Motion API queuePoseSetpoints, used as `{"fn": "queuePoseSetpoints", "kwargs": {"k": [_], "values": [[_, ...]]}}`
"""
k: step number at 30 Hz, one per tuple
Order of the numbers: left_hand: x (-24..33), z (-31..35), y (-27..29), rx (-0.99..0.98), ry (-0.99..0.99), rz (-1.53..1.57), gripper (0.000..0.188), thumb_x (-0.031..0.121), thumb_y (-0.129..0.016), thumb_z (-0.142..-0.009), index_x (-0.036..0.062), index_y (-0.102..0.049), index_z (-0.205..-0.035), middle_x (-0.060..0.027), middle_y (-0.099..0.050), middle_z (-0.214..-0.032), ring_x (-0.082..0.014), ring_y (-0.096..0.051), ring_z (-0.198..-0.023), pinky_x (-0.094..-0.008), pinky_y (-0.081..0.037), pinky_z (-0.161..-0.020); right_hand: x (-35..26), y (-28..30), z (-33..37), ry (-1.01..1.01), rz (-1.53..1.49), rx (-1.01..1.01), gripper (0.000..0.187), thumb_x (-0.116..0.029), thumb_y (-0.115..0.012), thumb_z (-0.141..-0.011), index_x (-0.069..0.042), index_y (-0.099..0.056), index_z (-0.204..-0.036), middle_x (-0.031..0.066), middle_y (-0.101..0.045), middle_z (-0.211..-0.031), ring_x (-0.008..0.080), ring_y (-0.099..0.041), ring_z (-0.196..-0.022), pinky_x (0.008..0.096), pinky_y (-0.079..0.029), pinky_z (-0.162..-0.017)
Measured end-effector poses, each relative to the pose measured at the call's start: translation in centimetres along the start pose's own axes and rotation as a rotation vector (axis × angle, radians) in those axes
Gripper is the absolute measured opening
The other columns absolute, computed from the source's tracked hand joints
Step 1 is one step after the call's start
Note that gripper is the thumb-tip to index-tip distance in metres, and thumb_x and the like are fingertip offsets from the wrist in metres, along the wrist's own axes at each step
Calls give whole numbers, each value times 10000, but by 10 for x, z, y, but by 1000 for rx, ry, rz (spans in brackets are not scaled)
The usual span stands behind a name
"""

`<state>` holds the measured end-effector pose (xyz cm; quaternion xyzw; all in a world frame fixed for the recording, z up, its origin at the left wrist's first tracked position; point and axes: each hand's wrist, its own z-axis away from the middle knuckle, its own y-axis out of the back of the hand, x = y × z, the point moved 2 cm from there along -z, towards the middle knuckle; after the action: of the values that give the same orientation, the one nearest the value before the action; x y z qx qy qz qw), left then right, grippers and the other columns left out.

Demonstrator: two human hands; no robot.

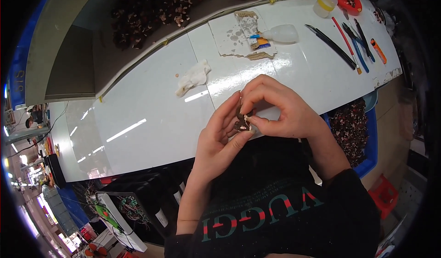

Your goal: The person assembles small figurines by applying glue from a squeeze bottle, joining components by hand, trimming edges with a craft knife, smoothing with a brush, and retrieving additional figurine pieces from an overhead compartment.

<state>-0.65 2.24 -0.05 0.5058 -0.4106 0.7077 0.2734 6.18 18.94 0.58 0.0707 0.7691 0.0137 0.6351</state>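
Note:
Close to my body, at the near edge of the white table, both my hands work on a small dark brown piece with pale parts (241,124). My left hand (217,141) cradles it from the left, with the thumb along its near side. My right hand (282,111) pinches at its upper right with thumb and forefinger. Fingers cover much of the piece, so its exact kind cannot be made out. Beyond my hands lies a crumpled white cloth (193,78).
A squeeze bottle (282,34) lies on stained cardboard (225,40). To the right are black tweezers (333,47), a red brush (344,40), blue-handled pliers (357,51), and an orange tube (378,51). Brown pieces fill the shelf (69,70) at the back and a blue bin (373,141).

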Motion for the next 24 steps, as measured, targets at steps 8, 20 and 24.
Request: {"fn": "queuePoseSetpoints", "kwargs": {"k": [8, 20, 24], "values": [[-3, -2, 2, 21, -13, -84, 651, -48, -606, -872, -3, -288, -1439, -158, -417, -1411, -221, -475, -1267, -327, -427, -1028, 2, 0, -1, -37, -15, -3, 274, 36, -636, -745, -31, -567, -1002, 84, -530, -1056, 175, -559, -965, 290, -488, -845], [4, 9, -1, 67, -106, -113, 609, -57, -611, -859, 14, -342, -1401, -121, -394, -1377, -227, -480, -1262, -341, -432, -1026, 3, -6, 8, 23, -4, 245, 186, -54, -567, -849, -37, -561, -1033, 54, -574, -987, 163, -562, -921, 282, -447, -831], [3, 10, -1, 77, -139, -119, 613, -69, -618, -846, 19, -352, -1391, -115, -384, -1363, -234, -472, -1271, -348, -435, -1028, -2, -9, 7, 45, 114, 214, 170, -47, -576, -842, -38, -561, -1011, 60, -571, -975, 166, -559, -907, 282, -447, -817]]}}
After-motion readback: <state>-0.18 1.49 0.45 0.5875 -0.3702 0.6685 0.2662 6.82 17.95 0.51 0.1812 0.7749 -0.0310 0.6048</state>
